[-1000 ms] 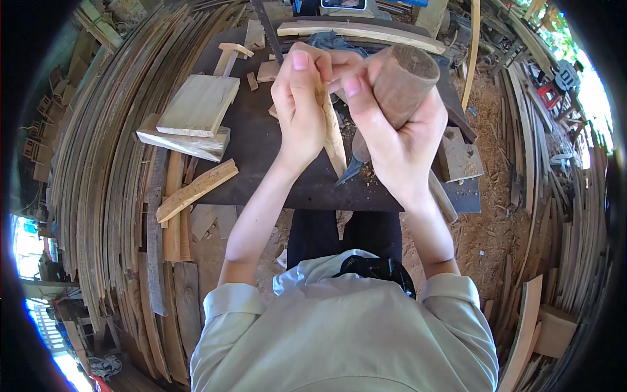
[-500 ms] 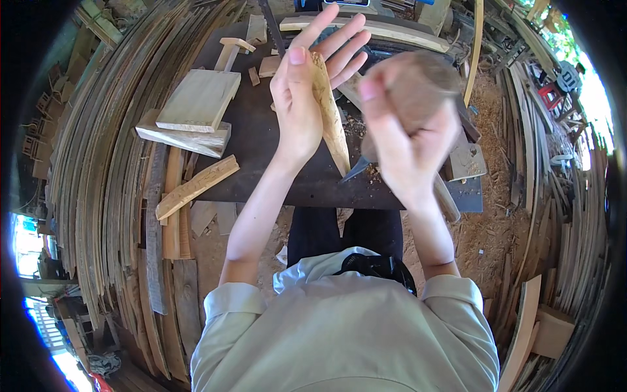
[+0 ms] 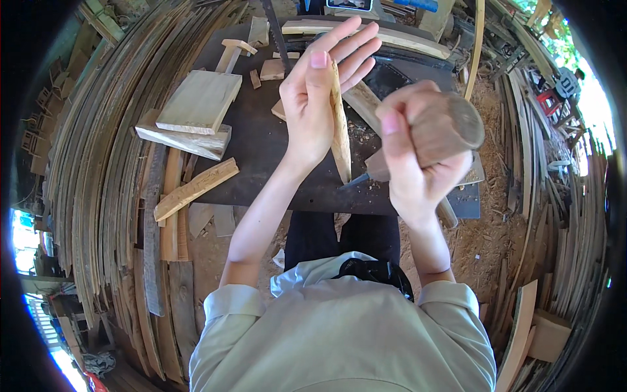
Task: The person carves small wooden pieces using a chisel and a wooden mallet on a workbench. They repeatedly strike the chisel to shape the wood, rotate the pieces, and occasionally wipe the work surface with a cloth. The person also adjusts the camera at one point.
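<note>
My left hand [image 3: 315, 108] is raised over the dark workbench [image 3: 261, 160], its fingers stretched out. It holds a tapered strip of wood [image 3: 340, 134] upright between thumb and palm, with the pointed end down near the bench's front edge. My right hand [image 3: 418, 160] is wrapped round the thick wooden handle of a chisel [image 3: 450, 127]. The handle's rounded butt points up and right. Its narrow metal blade [image 3: 357, 181] slants down and left, close by the strip's lower tip. I cannot tell whether blade and wood touch.
On the bench's left lie a wooden board [image 3: 199, 104] on a wedge-shaped block [image 3: 186, 138] and a rough wood piece [image 3: 199, 188]. A saw blade [image 3: 277, 36] stands beyond my left hand. Long planks [image 3: 111, 163] are stacked on the left; shavings [image 3: 499, 124] cover the ground at right.
My right hand and the chisel have moved a little to the right, and the handle's butt has tipped rightward. My left hand has shifted slightly right and turned the wood strip, which now shows narrower.
</note>
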Tool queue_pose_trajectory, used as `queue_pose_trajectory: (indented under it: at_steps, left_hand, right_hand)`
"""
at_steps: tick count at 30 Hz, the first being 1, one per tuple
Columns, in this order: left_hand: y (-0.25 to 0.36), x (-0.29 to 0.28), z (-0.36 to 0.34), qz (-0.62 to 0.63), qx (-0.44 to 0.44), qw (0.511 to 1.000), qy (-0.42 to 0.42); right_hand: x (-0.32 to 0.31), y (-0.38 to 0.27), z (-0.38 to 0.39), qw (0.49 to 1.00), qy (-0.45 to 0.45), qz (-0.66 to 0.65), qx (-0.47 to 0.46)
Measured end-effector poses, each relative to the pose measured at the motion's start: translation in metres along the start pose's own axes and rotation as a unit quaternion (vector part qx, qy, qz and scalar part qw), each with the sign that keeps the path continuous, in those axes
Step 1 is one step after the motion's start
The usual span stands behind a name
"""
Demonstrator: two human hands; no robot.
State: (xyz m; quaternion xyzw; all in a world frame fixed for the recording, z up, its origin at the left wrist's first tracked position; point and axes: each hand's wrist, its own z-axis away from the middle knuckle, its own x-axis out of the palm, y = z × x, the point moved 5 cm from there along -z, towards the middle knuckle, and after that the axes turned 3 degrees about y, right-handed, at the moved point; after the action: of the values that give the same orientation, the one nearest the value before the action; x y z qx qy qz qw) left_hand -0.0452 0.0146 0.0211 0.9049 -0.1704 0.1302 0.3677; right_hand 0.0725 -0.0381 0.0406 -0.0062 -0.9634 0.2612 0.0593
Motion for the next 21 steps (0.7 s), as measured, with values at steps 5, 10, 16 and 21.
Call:
queue_pose_trajectory:
  at_steps: [5, 10, 16, 21]
  left_hand:
    - [0.000, 0.004, -0.002, -0.058, 0.005, 0.998, -0.017]
    - [0.000, 0.005, 0.000, -0.051, -0.001, 0.999, -0.011]
    - [0.003, 0.007, 0.001, -0.060, -0.003, 0.998, -0.012]
    - [0.003, 0.011, 0.001, -0.064, 0.007, 0.998, -0.021]
  right_hand:
    - [0.003, 0.012, 0.005, 0.997, -0.008, 0.035, 0.066]
    - [0.000, 0.009, 0.009, 0.998, -0.001, 0.033, 0.058]
    - [-0.013, 0.005, 0.011, 1.000, -0.001, -0.031, 0.003]
    - [-0.003, 0.012, 0.009, 0.997, -0.005, 0.011, 0.073]
